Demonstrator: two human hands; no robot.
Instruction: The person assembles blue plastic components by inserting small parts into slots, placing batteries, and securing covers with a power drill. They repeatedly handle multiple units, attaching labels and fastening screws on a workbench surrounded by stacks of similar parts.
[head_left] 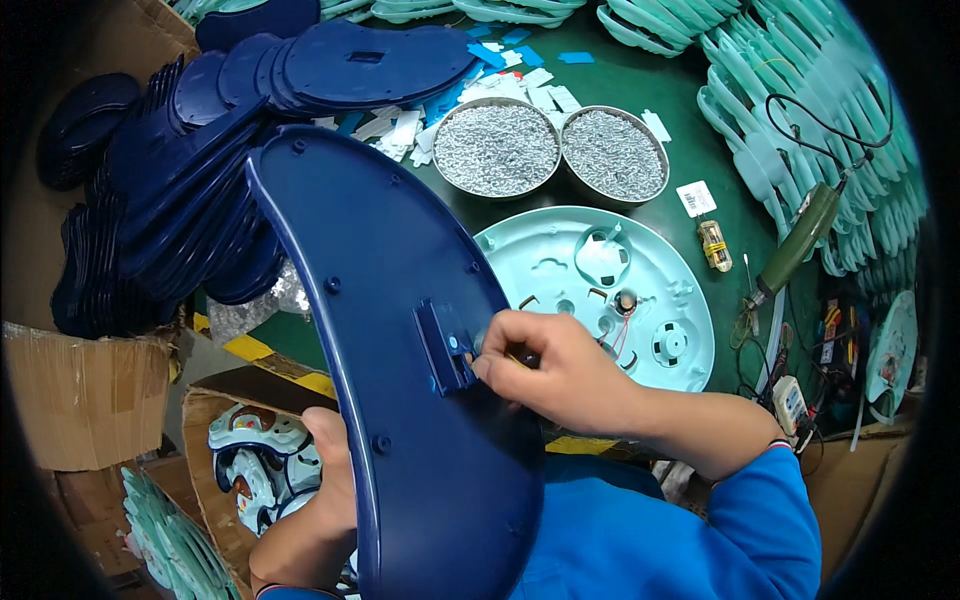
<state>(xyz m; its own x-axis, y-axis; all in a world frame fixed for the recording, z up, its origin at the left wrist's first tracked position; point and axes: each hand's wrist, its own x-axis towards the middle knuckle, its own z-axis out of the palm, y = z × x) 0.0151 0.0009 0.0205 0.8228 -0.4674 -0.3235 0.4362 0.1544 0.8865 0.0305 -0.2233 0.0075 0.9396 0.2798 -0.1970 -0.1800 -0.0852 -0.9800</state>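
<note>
A large curved dark blue plastic panel [385, 250] is held tilted up in front of me. My left hand [335, 460] grips its left edge low down; the thumb shows, while the fingers are hidden behind the panel. At the panel's middle sits a raised rectangular blue housing [438, 350] with a small light spot. Against its right side my right hand [560, 365] is closed in a pinch, thumb and forefinger together. What the fingertips hold is too small to name. Just behind that hand lies a round mint-green plastic shell [650, 260] with fittings and thin red wires.
Two round tins [497, 147] of small metal screws stand beyond the panel, near scattered white and blue pieces [400, 130]. Stacked blue panels [190, 190] fill the left. A green electric screwdriver [800, 240] hangs at right, before stacked mint-green shells [810, 110]. A cardboard box [205, 490] holds finished-looking parts.
</note>
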